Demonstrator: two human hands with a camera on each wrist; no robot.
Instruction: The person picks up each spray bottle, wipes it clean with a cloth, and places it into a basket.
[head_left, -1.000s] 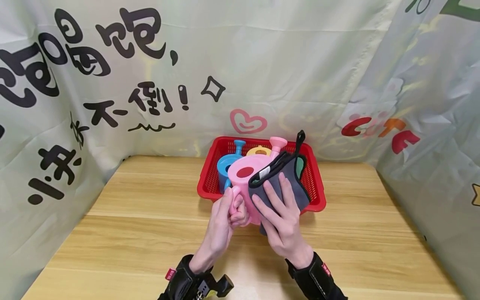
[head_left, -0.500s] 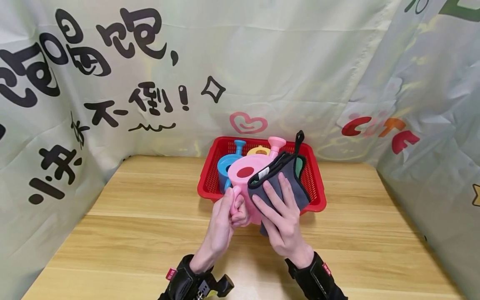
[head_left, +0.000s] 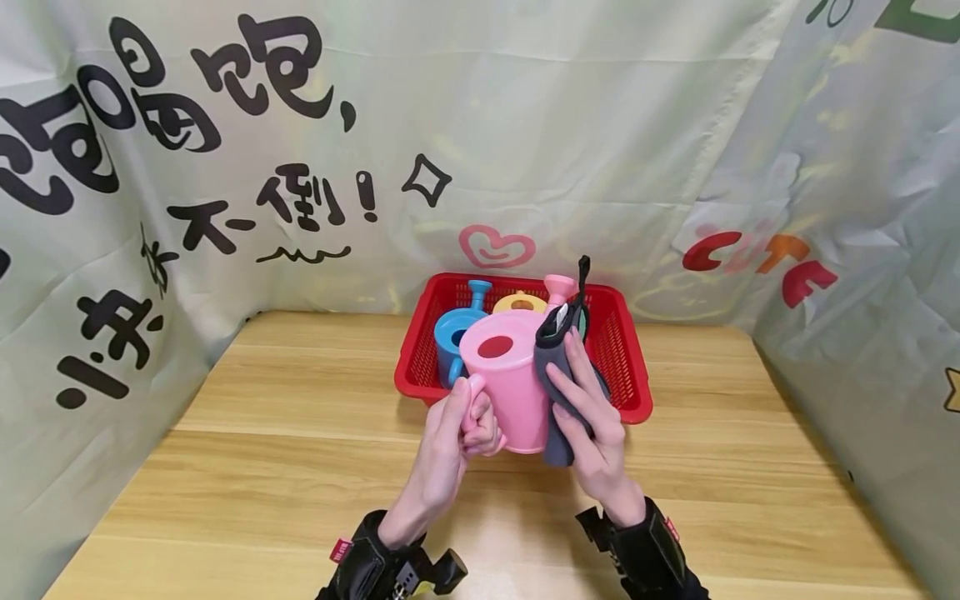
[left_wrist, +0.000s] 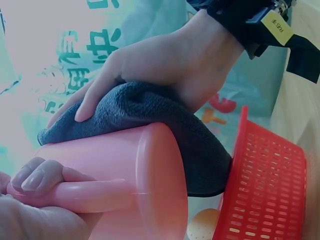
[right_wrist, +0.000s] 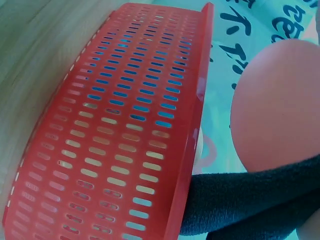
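A pink watering can (head_left: 513, 404) is held up in front of the red basket, tilted a little, its red-holed top facing me. My left hand (head_left: 450, 437) grips its handle (left_wrist: 95, 195), fingers curled round it. Against the can's right side lies a dark grey cloth (head_left: 557, 442) with black edging and a loop. My right hand (head_left: 600, 442) presses that cloth to the can with mostly straight, slightly spread fingers. In the left wrist view the cloth (left_wrist: 135, 110) bends over the can wall and its lower end hangs beside the basket. The cloth partly hides the pink spout.
The red perforated basket (head_left: 637, 400) stands on the wooden table (head_left: 300, 433) near the back. Inside are a blue watering can (head_left: 444, 333) and a yellow one (head_left: 517, 302). A printed curtain (head_left: 600, 125) encloses the table at the back and sides.
My right hand has moved right and turned with the cloth, now along the can's side, baring more of its pink front. The can has turned slightly; my left hand keeps its grip.
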